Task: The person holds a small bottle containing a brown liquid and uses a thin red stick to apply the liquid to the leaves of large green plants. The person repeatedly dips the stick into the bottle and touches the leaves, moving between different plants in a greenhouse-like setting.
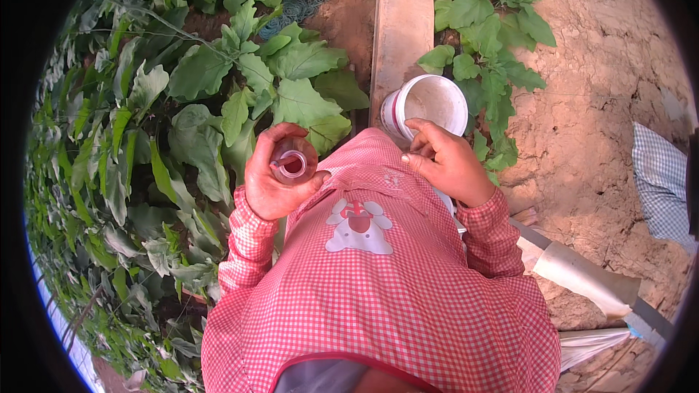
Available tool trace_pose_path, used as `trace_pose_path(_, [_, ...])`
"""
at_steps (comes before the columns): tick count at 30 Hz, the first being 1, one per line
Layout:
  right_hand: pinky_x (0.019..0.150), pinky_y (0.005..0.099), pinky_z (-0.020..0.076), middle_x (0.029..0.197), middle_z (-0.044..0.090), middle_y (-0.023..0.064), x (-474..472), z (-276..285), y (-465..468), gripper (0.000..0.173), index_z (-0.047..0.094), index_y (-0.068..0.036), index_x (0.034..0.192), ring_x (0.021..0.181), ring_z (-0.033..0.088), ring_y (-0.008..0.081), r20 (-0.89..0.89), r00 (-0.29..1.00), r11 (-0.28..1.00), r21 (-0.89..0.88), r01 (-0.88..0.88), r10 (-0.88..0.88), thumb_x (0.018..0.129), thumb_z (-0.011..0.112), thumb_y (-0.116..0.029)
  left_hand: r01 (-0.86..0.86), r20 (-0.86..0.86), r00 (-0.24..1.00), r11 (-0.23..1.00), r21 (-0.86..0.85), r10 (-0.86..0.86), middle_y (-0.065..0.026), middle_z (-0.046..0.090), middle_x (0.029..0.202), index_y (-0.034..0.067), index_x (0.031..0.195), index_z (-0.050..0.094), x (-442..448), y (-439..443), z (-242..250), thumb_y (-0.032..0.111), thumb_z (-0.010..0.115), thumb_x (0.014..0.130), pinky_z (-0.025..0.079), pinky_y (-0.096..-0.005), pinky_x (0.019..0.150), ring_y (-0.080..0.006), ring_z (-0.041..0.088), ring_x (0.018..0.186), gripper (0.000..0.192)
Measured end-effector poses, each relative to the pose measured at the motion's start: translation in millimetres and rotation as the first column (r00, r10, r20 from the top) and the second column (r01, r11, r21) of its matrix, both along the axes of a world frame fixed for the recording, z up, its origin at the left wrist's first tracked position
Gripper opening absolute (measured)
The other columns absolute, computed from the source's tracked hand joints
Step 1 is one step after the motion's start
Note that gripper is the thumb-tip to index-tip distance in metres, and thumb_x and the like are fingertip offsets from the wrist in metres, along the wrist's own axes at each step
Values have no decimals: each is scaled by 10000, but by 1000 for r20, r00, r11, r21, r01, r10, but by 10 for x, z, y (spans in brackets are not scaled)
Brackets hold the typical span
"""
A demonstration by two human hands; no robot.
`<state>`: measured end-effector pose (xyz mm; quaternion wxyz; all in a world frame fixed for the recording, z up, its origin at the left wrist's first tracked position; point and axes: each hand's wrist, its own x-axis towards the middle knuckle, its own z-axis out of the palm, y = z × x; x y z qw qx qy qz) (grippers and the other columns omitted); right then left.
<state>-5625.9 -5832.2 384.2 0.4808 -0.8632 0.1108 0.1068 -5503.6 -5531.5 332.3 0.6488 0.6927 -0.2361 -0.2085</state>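
Note:
A small open-mouthed bottle (pixel 295 161) with reddish contents is in my left hand (pixel 268 183), whose fingers and thumb curl round it. A thin reddish stick or brush handle pokes out of its mouth. My right hand (pixel 445 158) is beside the rim of a white plastic bucket (pixel 463 99), thumb and fingers bent and a little apart; I see nothing between them. Whether its fingers touch the bucket, I cannot tell. The bucket looks empty inside and tilts on a plank. Below both hands spreads a red-and-white checked smock (pixel 382 295) with a white bear print.
Broad-leaved plants, probably eggplants (pixel 306 87), crowd the left, with strings running through them. A long plank (pixel 404 27) runs away ahead, next to a tangle of green twine (pixel 292 11). Right lies a cracked earth wall (pixel 590 120), with checked cloth (pixel 661 180) against it.

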Motion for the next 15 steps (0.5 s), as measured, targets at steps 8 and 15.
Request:
trace_pose_path(8, [681,368,562,885,660,80,1276,475,312,759,583,-46,1423,765,688,236,369,823,891,-39,-451,433,790,909,-309,-169,46,985,980,106,165,-113,702,1131,-11,1324,562,235,-162,16,154,977,730,578,-331,903,-185,701,1010,743])
trace_pose_path(15, [635,399,564,839,678,69,2445,323,208,322,699,-90,1108,741,702,278,631,485,706,-145,-693,606,871,833,-262,-335,-131,933,942,29,336,-141,670,1187,-34,1311,561,800,-617,7,224,903,840,551,-364,943,-225,671,1066,638])
